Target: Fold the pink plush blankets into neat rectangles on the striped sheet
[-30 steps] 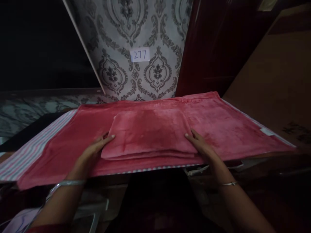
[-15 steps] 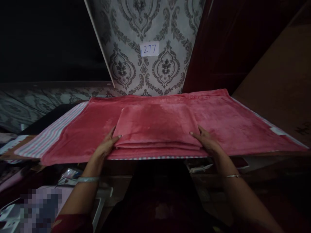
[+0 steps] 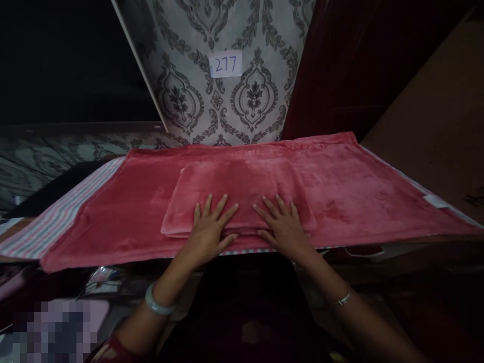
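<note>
A folded pink plush cloth (image 3: 242,179) lies as a flat, layered rectangle in the middle of the view. My left hand (image 3: 209,224) rests palm down on its near left part, fingers spread. On the near right part lies my right hand (image 3: 283,227), likewise flat with fingers apart. Both thumbs point inward near the front fold and grip nothing. Beneath the folded cloth spreads a larger pink plush cover (image 3: 359,196), with a striped edge (image 3: 71,212) showing at the left.
Behind the cover rises a patterned wall (image 3: 253,96) bearing a paper marked 277 (image 3: 226,64). A dark screen (image 3: 68,65) stands at the back left, and a dark red panel (image 3: 340,75) at the back right. A white tag (image 3: 434,201) shows at the cover's right edge.
Both hands have moved inward from the folded cloth's side edges onto its top, where they now lie flat with fingers spread. The camera view has shifted slightly.
</note>
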Tool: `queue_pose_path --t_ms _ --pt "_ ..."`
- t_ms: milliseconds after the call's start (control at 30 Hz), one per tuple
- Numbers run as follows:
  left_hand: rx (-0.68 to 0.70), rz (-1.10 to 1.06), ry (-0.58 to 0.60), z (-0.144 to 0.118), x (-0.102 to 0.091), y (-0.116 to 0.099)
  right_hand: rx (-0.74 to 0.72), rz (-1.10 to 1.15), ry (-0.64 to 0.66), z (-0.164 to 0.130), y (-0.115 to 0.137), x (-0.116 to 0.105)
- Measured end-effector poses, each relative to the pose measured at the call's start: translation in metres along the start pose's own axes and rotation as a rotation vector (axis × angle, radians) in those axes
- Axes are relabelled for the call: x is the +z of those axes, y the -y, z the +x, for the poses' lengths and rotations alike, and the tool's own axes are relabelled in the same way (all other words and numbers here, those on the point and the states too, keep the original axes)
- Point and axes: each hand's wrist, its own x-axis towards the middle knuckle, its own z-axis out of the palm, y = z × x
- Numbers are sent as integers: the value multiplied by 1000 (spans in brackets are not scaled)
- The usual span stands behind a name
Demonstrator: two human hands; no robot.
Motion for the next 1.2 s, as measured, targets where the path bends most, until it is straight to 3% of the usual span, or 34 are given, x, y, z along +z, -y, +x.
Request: queue_pose_path --t_ms 167,433,733,900,1033,1100,1200 --pt "-38 53 32 -10 31 10 8 -26 -2 -9 -5 20" --pt "21 74 -152 -11 36 16 13 47 -155 -10 -1 26" --pt "19 98 -287 -22 37 18 -3 148 -169 -28 -5 20" --pt "-193 110 -309 -38 30 29 116 189 -281 -41 -14 19" --pt "-306 -43 -310 -52 20 51 236 356 -419 -50 -35 23" --pt "-441 -189 -343 -57 11 65 345 505 -518 -51 -47 24" --pt "-781 -480 -326 -57 -6 88 547 826 -601 -48 -64 23"
